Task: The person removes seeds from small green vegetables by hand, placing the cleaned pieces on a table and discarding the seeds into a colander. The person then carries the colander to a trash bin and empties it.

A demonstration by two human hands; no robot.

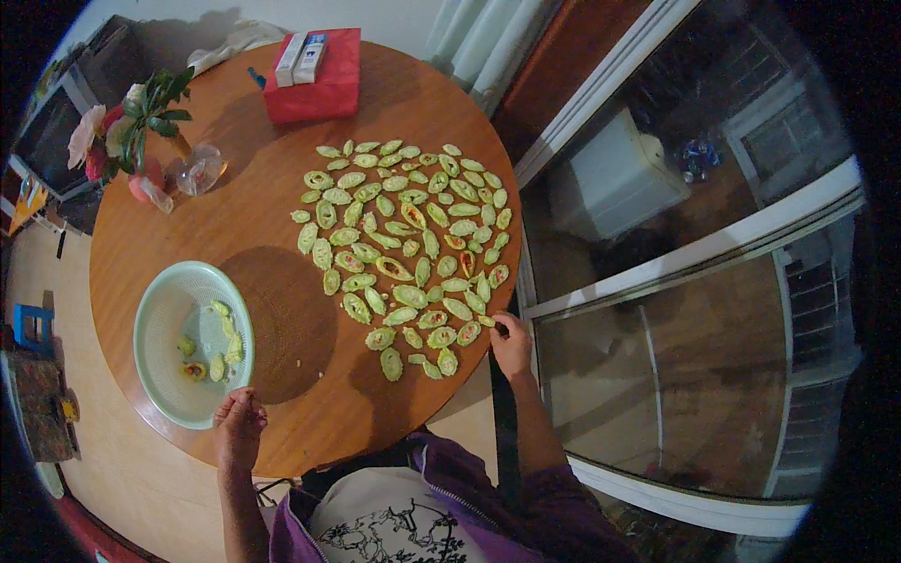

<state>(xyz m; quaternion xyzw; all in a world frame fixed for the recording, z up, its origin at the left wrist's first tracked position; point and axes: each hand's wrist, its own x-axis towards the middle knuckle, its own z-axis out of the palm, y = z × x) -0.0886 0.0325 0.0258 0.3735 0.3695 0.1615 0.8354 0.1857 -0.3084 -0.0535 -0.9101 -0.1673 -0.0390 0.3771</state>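
Note:
Many pale green slices of bitter melon [410, 296] lie spread over the right half of a round wooden table [281, 450], mostly in one layer. A few show orange or red seed pulp inside. At the table's right edge, my right hand [512, 350] pinches a small slice [486, 321] between thumb and fingertips. On the left, my left hand [239, 421] grips the near rim of a light green plastic colander [158, 338]. Several more slices [217, 366] rest inside it, one with orange pulp.
A red box [320, 102] at the back carries two narrow cartons [301, 60] bearing writing. Flowers [134, 127] and a clear glass vessel [200, 171] stand at the back left. Glass sliding doors [669, 310] run close along the right. A blue stool [33, 327] is on the floor at left.

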